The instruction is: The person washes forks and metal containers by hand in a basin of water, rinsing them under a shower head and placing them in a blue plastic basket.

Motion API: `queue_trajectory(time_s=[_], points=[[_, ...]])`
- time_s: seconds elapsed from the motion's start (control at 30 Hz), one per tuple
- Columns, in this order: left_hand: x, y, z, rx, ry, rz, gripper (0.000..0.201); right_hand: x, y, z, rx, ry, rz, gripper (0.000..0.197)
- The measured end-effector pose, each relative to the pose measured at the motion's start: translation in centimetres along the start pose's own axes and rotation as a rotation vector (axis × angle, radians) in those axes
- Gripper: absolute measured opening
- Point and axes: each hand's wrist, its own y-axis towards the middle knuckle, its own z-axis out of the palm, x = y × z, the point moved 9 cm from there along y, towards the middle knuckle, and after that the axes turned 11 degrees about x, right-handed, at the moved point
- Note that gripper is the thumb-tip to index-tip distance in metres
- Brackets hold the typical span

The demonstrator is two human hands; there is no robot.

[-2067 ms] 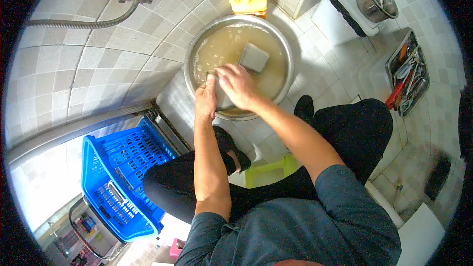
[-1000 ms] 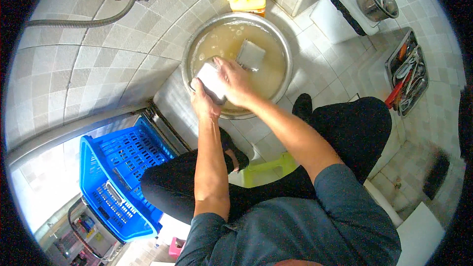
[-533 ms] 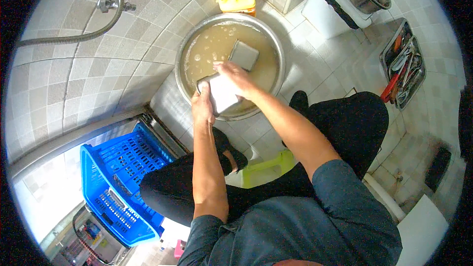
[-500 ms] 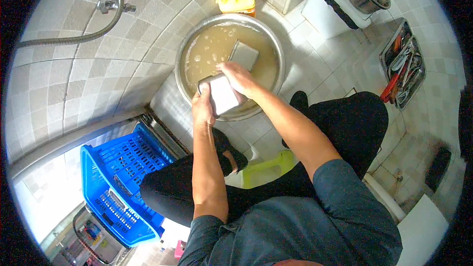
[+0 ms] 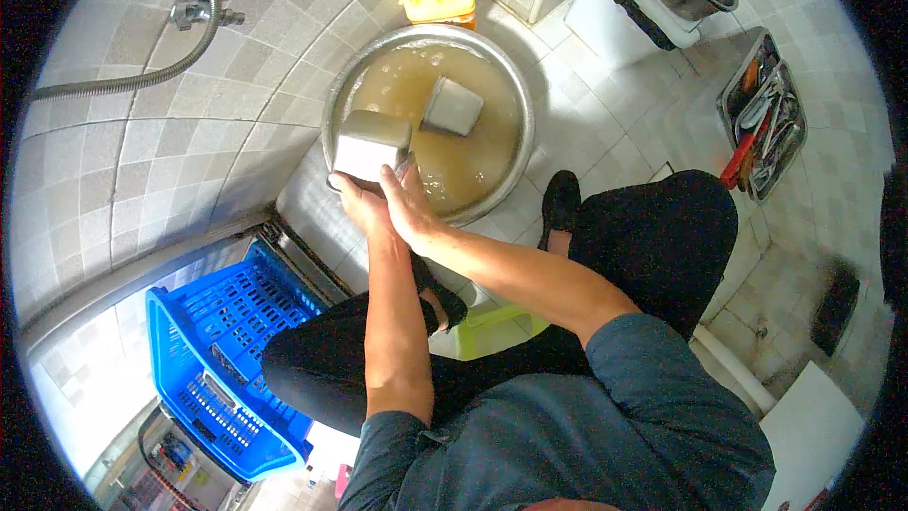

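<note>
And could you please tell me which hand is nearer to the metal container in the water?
Right: the right hand is below and slightly left of that container in the picture; the left hand is farther off to its left.

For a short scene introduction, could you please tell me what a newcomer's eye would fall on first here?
Probably the bright blue basket at lower left, then the wide metal basin of cloudy water at upper centre. At its left side, the left hand holds a shiny metal container, the right hand against it.
</note>
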Motion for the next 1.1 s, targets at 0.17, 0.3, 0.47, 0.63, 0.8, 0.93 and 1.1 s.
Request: queue_trajectory(time_s=[0.17,0.3,0.47,0.63,0.8,0.93,1.1], points=[[2.6,0.2,0.9,0.211,-0.461,-0.146,0.071,-1.2,1.8,-4.4,-0.124,0.225,0.32,0.077],[2.8,-2.2,3.9,0.267,-0.421,-0.285,0.072,0.9,4.0,-9.2,-0.16,0.246,0.322,0.099],[3.2,-2.7,3.0,0.318,-0.411,-0.346,0.068,2.6,4.9,-8.8,0.039,0.394,0.359,0.049],[2.9,-2.4,3.5,0.276,-0.444,-0.312,0.061,0.6,6.6,-15.0,-0.142,0.444,0.302,0.043],[1.7,-1.4,1.5,0.294,-0.5,-0.155,0.043,-2.3,5.9,-15.4,0.077,0.267,0.468,0.044],[1.3,-1.0,-1.7,0.294,-0.562,-0.107,0.042,-4.6,3.5,-13.4,-0.042,0.095,0.617,0.037],[1.2,-1.0,1.3,0.349,-0.61,-0.141,0.041,-5.5,4.4,-19.1,-0.129,-0.241,0.467,0.021]])
